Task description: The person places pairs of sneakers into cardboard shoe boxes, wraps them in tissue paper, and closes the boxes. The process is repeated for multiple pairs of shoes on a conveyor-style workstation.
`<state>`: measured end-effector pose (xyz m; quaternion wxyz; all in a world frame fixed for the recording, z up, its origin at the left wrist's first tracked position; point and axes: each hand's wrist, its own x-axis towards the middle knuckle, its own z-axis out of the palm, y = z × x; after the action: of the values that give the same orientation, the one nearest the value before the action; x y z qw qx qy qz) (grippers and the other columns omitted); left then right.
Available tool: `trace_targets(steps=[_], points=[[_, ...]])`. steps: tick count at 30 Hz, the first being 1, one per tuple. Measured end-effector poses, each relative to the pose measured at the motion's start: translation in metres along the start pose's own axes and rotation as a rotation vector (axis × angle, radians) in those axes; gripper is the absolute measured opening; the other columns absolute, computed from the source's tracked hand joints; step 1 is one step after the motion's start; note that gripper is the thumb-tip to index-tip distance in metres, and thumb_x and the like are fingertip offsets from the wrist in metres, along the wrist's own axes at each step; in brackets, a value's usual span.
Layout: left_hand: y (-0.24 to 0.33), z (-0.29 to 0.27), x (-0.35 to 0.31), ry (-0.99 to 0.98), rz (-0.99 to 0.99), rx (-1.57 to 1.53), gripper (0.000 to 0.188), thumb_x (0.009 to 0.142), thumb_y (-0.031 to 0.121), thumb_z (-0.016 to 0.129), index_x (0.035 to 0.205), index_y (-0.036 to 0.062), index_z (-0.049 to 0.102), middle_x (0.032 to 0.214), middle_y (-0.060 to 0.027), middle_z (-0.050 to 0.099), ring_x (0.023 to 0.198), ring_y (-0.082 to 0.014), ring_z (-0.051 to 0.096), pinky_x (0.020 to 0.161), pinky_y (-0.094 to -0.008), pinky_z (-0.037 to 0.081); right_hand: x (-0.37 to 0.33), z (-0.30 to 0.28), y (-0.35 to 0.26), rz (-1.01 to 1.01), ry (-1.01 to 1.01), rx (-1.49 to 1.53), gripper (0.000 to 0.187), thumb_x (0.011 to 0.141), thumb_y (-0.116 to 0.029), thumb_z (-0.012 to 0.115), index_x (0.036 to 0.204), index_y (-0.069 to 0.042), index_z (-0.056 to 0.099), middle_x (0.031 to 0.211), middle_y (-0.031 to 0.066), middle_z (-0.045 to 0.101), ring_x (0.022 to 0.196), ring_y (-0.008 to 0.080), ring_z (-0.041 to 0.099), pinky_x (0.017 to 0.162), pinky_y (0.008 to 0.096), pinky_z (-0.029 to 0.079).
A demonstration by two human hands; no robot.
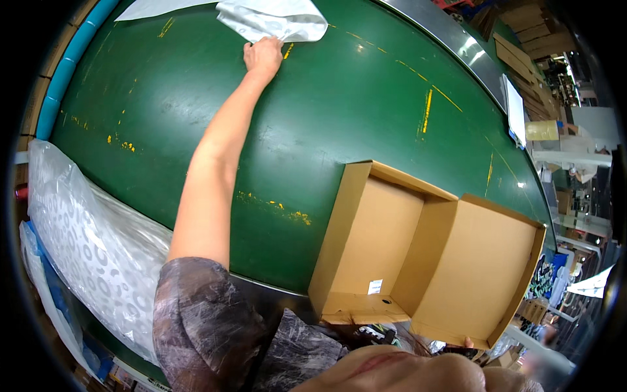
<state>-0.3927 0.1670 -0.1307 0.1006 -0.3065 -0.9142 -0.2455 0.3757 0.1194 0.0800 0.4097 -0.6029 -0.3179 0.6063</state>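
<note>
Green tabletop (366,98), open box (385,222), clear film (85,235), left grip (264,57) pinching sheet (287,19), right grip (469,342) unclear.

We see smooth, matt cardboard in the box (494,261) and smooth paper in its label (375,287). The table (313,117) looks smooth and semi-glossy, its rim (457,32) shiny metal; the sheet (281,19) seems thin, glossy plastic, the wrap (91,242) crinkled, glossy plastic.

sheet (277,21): on table (326,117), far side | box (336,242): near right | plastic wrap (91,242): near left
</note>
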Motion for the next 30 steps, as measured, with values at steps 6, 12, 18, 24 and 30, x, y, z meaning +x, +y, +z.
trace_targets(steps=[6,12,18,24,30], points=[[0.059,-0.106,-0.057,-0.143,-0.12,-1.012,0.032,0.087,0.027,0.045,0.099,-0.0002,0.057,0.09,-0.0148,0.06,0.082,-0.0266,0.059,0.067,-0.0413,0.049,-0.016,-0.008,0.008,0.064,-0.182,-0.019,0.048,0.073,-0.015,0.058,0.117,-0.009,0.041,0.105,0.0089,0.052,0.088,0.0241,0.055,0.057,0.0384,0.052],[0.166,-0.268,-0.241,-0.359,-0.189,-1.534,0.033,0.091,0.019,0.038,0.111,-0.0068,0.045,0.11,-0.0147,0.051,0.101,-0.024,0.052,0.079,-0.0439,0.045,-0.02,0.003,0.04,-0.101,-0.057,0.109,0.036,0.077,-0.015,0.056,0.111,-0.01,0.046,0.109,0.0088,0.05,0.096,0.0237,0.052,0.067,0.038,0.05],[0.156,-0.215,-0.369,-0.602,0.5,-0.3,0.036,0.085,0.009,0.04,0.12,0.0023,0.04,0.125,-0.0118,0.042,0.116,-0.0293,0.04,0.094,-0.0618,0.016,-0.02,-0.014,0.038,-0.112,-0.198,0.424,0.026,0.078,-0.016,0.055,0.1,-0.002,0.049,0.096,0.0117,0.056,0.084,0.0248,0.057,0.065,0.0371,0.049],[0.197,-0.198,-0.409,-0.562,0.467,-0.169,0.049,0.077,0.001,0.042,0.125,0.0079,0.035,0.129,-0.009,0.04,0.119,-0.0249,0.038,0.094,-0.0638,0.013,0.043,-0.071,0.039,-0.003,-0.209,0.545,0.025,0.078,-0.019,0.059,0.098,-0.005,0.052,0.093,0.0099,0.059,0.08,0.0227,0.058,0.062,0.0367,0.051],[0.22,-0.198,-0.419,-0.501,0.41,-0.031,0.042,0.081,0.005,0.04,0.123,0.008,0.039,0.124,-0.0108,0.045,0.115,-0.0282,0.041,0.096,-0.056,0.021,0.108,-0.096,0.111,0.353,-0.266,0.529,0.038,0.082,-0.023,0.056,0.111,-0.004,0.042,0.103,0.012,0.057,0.089,0.0318,0.058,0.066,0.039,0.051]])
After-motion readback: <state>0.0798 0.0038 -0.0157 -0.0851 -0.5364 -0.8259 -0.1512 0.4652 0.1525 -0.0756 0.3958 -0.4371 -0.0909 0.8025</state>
